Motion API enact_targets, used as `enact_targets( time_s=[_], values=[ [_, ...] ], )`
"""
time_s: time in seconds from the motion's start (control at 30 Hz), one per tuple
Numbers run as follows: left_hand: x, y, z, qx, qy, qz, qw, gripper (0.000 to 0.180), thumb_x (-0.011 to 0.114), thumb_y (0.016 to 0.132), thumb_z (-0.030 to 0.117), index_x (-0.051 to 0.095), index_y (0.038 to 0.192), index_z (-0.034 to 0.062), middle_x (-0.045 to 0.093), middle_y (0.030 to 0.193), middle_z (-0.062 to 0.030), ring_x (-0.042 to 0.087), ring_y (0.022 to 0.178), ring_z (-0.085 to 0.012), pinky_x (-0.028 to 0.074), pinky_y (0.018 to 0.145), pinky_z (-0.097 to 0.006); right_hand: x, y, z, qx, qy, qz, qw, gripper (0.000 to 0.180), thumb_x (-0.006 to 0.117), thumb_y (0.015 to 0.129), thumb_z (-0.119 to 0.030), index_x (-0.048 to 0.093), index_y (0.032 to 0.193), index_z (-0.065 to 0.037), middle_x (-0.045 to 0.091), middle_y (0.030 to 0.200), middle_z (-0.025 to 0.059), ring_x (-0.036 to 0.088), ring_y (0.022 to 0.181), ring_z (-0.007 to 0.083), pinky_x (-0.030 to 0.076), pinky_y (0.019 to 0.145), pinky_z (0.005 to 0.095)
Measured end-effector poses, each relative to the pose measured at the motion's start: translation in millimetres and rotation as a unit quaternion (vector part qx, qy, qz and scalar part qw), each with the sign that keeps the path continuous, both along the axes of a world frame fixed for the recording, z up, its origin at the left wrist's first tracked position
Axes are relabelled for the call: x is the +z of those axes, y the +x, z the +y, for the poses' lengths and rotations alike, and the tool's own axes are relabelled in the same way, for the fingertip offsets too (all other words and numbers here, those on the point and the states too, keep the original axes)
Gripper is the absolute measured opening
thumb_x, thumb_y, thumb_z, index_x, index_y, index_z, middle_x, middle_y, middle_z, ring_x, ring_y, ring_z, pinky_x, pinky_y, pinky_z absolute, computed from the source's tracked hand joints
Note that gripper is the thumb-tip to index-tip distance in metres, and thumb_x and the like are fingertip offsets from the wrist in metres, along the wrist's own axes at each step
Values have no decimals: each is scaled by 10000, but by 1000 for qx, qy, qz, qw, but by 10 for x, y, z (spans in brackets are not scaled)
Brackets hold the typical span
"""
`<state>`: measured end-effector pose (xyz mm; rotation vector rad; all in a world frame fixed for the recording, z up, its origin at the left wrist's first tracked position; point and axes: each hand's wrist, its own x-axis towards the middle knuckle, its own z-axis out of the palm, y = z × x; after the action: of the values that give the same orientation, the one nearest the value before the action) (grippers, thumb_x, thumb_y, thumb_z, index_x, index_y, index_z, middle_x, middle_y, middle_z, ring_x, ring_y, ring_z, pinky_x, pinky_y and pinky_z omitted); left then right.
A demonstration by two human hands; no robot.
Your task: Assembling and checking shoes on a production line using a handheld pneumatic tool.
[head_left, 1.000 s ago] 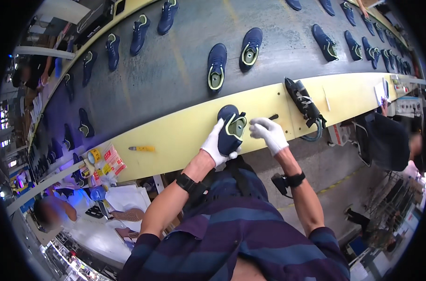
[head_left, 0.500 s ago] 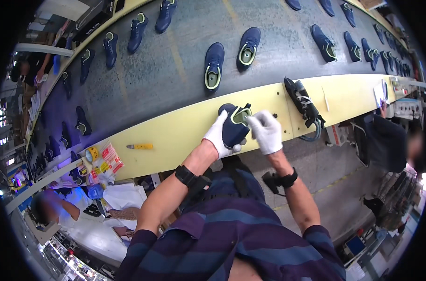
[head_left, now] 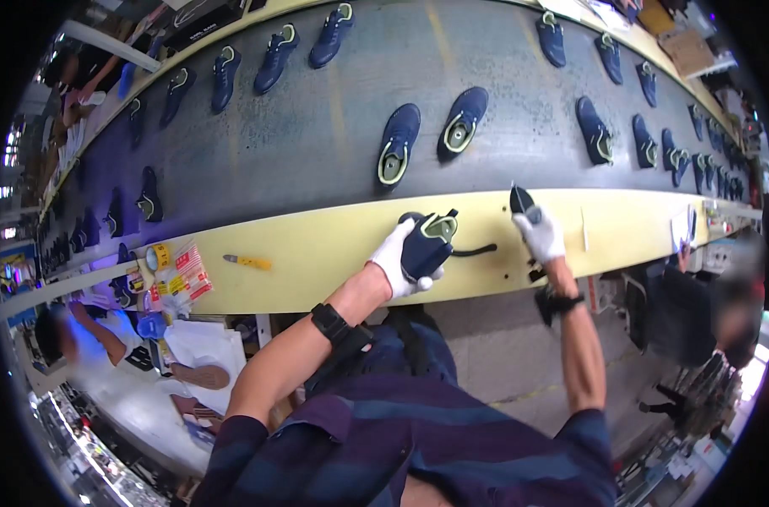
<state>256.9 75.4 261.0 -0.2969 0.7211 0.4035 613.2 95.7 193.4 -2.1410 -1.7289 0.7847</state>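
Note:
My left hand [head_left: 401, 262], in a white glove, is closed around a navy shoe [head_left: 425, 253] with a pale green lining, its opening facing up and right. From the shoe's right side a thin dark strip [head_left: 477, 251] sticks out over the table; I cannot tell what it is. My right hand [head_left: 543, 237], gloved in white too, is closed on a black hand tool [head_left: 520, 199] with a pointed, wedge-like end. Most of the tool is hidden under that hand.
Beyond the yellow table [head_left: 317, 245] runs a grey conveyor [head_left: 317, 160] with several navy shoes, including a nearby pair [head_left: 399, 148]. A yellow-handled knife [head_left: 247, 262] and a tape roll [head_left: 158, 256] lie on the left. A person [head_left: 697, 296] stands at the right.
My right hand has left the shoe opening, moved right, and taken hold of the black tool that lay on the table. My left hand still holds the shoe. The view has shifted.

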Motion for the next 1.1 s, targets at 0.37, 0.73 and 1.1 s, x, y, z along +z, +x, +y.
enact_targets(
  time_s=[0.37, 0.73, 1.1],
  values=[
    [-17, 297, -86, -10, 71, 92, 993, 573, 305, 1088, 695, 618, 1282, 256, 719, 1135, -28, 604, 866, -244, 394, 547, -335, 1732, -1317, -524, 91, 11, 150, 984, 366, 933, 826, -221, 652, 904, 1, 659, 694, 104, 624, 623, 156, 540, 620, 348],
    [-537, -1107, -456, 152, 20, 8, 988, 688, 387, 1052, 744, 626, 1364, 179, 725, 998, -149, 702, 714, -329, 450, 424, -361, -303, -103, 208, -77, -109, -69, 989, 500, 819, 913, -433, 690, 1097, 13, 771, 1020, 253, 738, 997, 442, 570, 896, 479],
    [-1893, -4237, 778, 557, 82, 94, 821, 869, 499, 1028, 731, 451, 1497, 2, 458, 1581, -268, 440, 1461, -429, 408, 1196, -566, -551, -237, 507, -18, -35, -68, 997, 410, 788, 957, -356, 661, 1182, -37, 748, 984, 214, 724, 934, 424, 565, 847, 465]
  ],
)
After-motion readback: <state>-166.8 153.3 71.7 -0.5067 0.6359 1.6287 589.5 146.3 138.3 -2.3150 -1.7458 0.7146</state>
